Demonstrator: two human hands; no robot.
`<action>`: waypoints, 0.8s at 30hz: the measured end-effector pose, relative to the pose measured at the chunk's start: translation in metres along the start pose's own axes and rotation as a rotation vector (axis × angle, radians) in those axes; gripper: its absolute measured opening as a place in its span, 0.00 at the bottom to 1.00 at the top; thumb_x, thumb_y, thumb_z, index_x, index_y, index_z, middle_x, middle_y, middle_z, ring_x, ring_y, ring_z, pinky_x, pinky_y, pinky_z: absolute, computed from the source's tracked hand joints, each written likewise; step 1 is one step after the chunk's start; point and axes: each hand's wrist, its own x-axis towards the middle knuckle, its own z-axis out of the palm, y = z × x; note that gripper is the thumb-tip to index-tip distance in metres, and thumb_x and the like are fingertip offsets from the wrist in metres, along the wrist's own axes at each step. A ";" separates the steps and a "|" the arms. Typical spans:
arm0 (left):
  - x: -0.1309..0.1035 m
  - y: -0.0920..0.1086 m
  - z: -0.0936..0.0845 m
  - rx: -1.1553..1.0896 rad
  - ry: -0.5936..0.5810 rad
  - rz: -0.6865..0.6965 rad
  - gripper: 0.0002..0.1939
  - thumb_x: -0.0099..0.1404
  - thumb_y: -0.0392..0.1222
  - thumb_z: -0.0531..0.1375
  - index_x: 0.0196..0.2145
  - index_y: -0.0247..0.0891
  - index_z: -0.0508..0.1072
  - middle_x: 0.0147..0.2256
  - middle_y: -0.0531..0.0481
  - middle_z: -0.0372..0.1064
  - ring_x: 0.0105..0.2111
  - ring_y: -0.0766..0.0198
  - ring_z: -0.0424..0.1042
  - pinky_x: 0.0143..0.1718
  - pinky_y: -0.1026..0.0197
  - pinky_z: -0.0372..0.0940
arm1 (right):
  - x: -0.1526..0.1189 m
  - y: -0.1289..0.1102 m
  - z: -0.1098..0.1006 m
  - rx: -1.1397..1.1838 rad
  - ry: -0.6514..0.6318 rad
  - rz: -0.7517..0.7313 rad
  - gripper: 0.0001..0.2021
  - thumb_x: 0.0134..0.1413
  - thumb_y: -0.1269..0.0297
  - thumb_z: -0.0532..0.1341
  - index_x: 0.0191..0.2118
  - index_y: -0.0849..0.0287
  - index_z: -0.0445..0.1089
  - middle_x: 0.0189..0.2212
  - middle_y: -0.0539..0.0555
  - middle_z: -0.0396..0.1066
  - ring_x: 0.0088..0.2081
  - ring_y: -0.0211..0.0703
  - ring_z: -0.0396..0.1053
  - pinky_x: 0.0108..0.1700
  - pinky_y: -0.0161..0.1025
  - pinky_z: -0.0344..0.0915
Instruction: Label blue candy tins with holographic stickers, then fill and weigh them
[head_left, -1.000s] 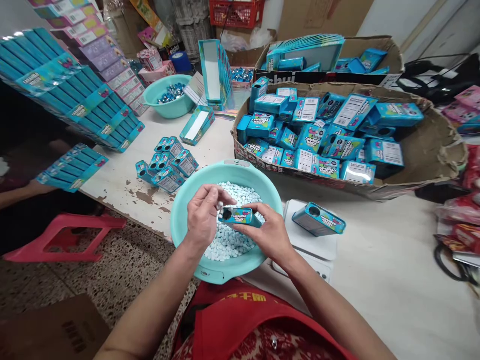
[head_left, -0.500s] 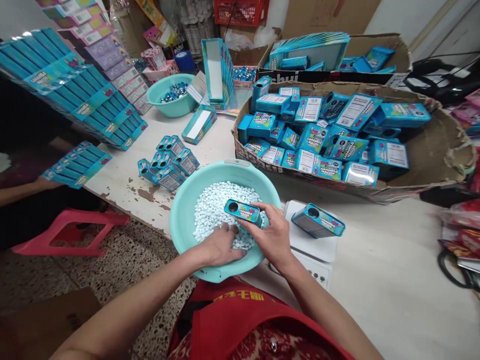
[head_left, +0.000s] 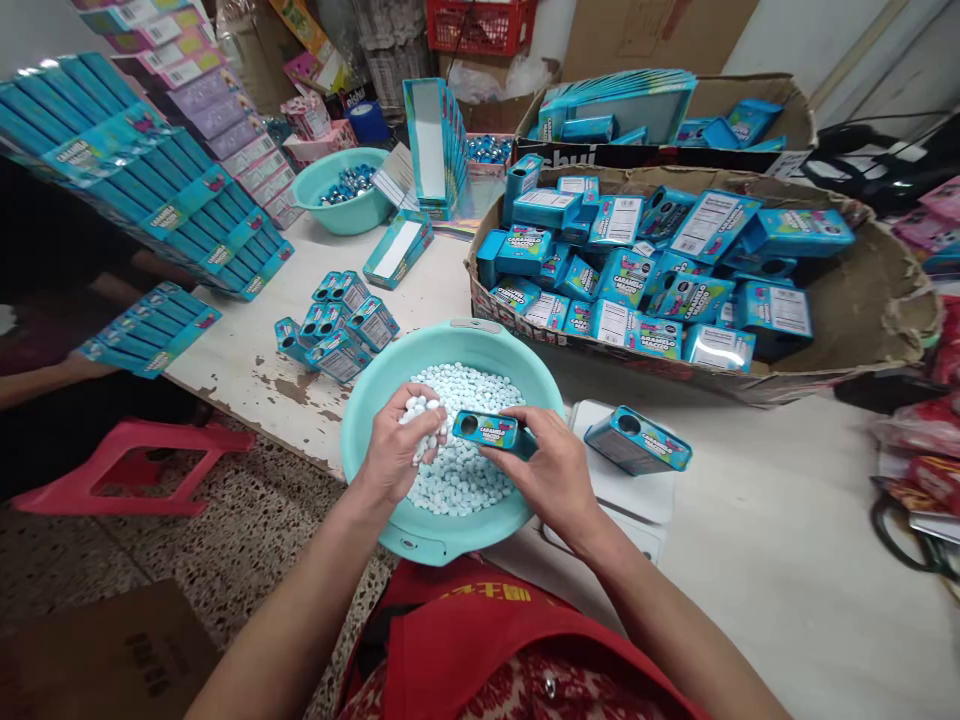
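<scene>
My left hand is cupped round a handful of white candies over the left part of a turquoise basin. More white candies cover the basin's bottom. Just right of that handful, my right hand grips a small blue box between thumb and fingers. A round dark hole shows in the box's upturned end, nearest my left hand. Another blue box, also with a round hole, rests on a white scale right of the basin.
Blue boxes fill much of a large cardboard tray behind the scale. A cluster of small boxes stands left of the basin. Further back is a bowl of shiny blue pieces. At far left, a person's hand holds a display pack.
My left hand has risen out of the candies and now holds a handful of them beside the box. My right hand still holds the box, nearly in place.
</scene>
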 end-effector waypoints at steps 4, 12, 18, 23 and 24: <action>0.002 0.008 0.019 -0.255 0.066 0.187 0.16 0.52 0.41 0.64 0.39 0.42 0.66 0.30 0.54 0.70 0.24 0.69 0.70 0.24 0.67 0.65 | 0.000 -0.009 0.009 -0.003 -0.081 -0.010 0.15 0.45 0.60 0.68 0.40 0.54 0.69 0.38 0.54 0.74 0.42 0.52 0.70 0.42 0.46 0.64; 0.009 0.009 0.029 -0.246 0.111 0.290 0.14 0.55 0.45 0.64 0.37 0.41 0.66 0.30 0.54 0.71 0.26 0.68 0.72 0.29 0.64 0.68 | 0.000 -0.012 0.008 0.015 -0.019 0.019 0.16 0.44 0.58 0.69 0.39 0.54 0.69 0.37 0.53 0.75 0.41 0.51 0.71 0.43 0.46 0.62; 0.009 0.010 0.031 -0.223 0.102 0.279 0.13 0.56 0.46 0.64 0.34 0.40 0.64 0.22 0.58 0.65 0.22 0.69 0.71 0.24 0.67 0.65 | 0.003 -0.011 0.006 0.048 -0.047 0.032 0.16 0.42 0.58 0.70 0.39 0.54 0.69 0.37 0.52 0.75 0.41 0.50 0.70 0.43 0.45 0.62; 0.009 0.007 0.033 -0.163 0.075 0.353 0.12 0.58 0.45 0.63 0.32 0.39 0.63 0.22 0.58 0.65 0.23 0.69 0.71 0.26 0.67 0.65 | 0.005 -0.011 0.004 0.091 -0.056 0.063 0.15 0.43 0.59 0.69 0.38 0.55 0.69 0.36 0.52 0.74 0.41 0.49 0.70 0.42 0.44 0.62; 0.009 0.006 0.033 -0.152 0.061 0.357 0.12 0.58 0.46 0.62 0.32 0.39 0.63 0.23 0.58 0.66 0.23 0.69 0.71 0.27 0.66 0.66 | 0.005 -0.011 0.004 0.101 -0.061 0.071 0.15 0.43 0.59 0.69 0.38 0.55 0.69 0.36 0.52 0.74 0.41 0.49 0.70 0.43 0.44 0.62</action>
